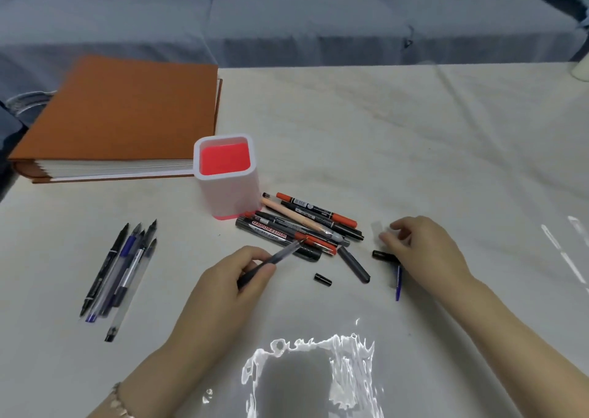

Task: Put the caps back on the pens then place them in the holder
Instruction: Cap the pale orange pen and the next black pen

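A white pen holder point(227, 191) with a red inside stands upright near the table's middle. Right of it lies a pile of pens and markers point(302, 224). My left hand point(223, 287) grips a grey translucent pen point(280, 253), its tip pointing up and to the right at the pile. My right hand point(424, 248) pinches a clear cap point(378, 228) between thumb and forefinger. Below that hand lie a black cap point(381, 255) and a blue pen point(398, 285), partly hidden by it. A short black cap point(322, 280) and a dark grey cap point(354, 265) lie between my hands.
Several uncapped pens point(121, 274) lie in a bundle at the left. A thick orange-covered book point(121, 111) sits at the back left, touching the holder's side. A grey sofa point(287, 19) runs behind the table. Strong glare point(318, 369) marks the front edge.
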Available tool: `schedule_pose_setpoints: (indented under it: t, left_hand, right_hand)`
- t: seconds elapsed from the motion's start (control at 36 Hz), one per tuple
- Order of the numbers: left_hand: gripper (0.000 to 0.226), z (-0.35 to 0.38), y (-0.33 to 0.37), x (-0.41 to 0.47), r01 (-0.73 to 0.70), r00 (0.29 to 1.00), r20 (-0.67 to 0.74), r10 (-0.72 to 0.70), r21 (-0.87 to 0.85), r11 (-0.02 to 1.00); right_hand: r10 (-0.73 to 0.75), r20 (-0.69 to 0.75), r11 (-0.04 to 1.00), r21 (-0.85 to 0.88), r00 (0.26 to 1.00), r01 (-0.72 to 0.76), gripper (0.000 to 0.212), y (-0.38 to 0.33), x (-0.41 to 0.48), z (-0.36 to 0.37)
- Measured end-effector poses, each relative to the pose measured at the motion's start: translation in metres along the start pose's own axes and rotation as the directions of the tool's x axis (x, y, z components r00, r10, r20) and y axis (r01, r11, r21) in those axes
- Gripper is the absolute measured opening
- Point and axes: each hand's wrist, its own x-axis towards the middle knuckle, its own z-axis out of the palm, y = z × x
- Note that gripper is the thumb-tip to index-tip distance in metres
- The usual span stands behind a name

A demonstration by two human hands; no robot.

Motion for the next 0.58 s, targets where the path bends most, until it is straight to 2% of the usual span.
schedule_pose_setpoints:
  t: [0.19,0.25,0.31,0.39,0.44,0.58]
  left_hand:
    - [0.014,0.0,0.005,-0.001,0.014,1.0,0.013,-0.013,-0.061,0.998]
    - [0.015,-0.001,0.005,-0.002,0.007,1.0,0.008,-0.006,-0.078,0.997]
    - [0.017,-0.001,0.006,-0.002,0.004,1.0,0.0,-0.004,-0.107,0.994]
    - [0.02,0.0,0.009,-0.004,0.005,1.0,-0.004,-0.006,-0.15,0.989]
    - [0.02,0.001,0.012,-0.005,0.002,1.0,-0.003,-0.003,-0.17,0.985]
    - [0.019,0.003,0.017,-0.005,-0.013,1.0,0.006,0.014,-0.203,0.979]
  right_hand:
    - [-0.007,-0.01,1.0,-0.023,1.0,0.007,0.026,-0.012,0.012,0.014]
    - [-0.026,-0.029,0.998,0.049,0.999,0.028,0.022,-0.013,0.01,0.011]
    - [-0.039,-0.064,0.977,0.207,0.997,0.052,0.015,-0.016,0.004,0.004]
    - [-0.096,-0.029,0.858,0.505,0.995,0.098,0.004,-0.024,-0.013,-0.007]
    - [-0.175,0.031,0.742,0.661,0.984,0.112,0.014,-0.028,-0.024,-0.013]
    - [-0.323,0.04,0.611,0.772,0.946,0.176,0.015,-0.036,-0.045,-0.024]
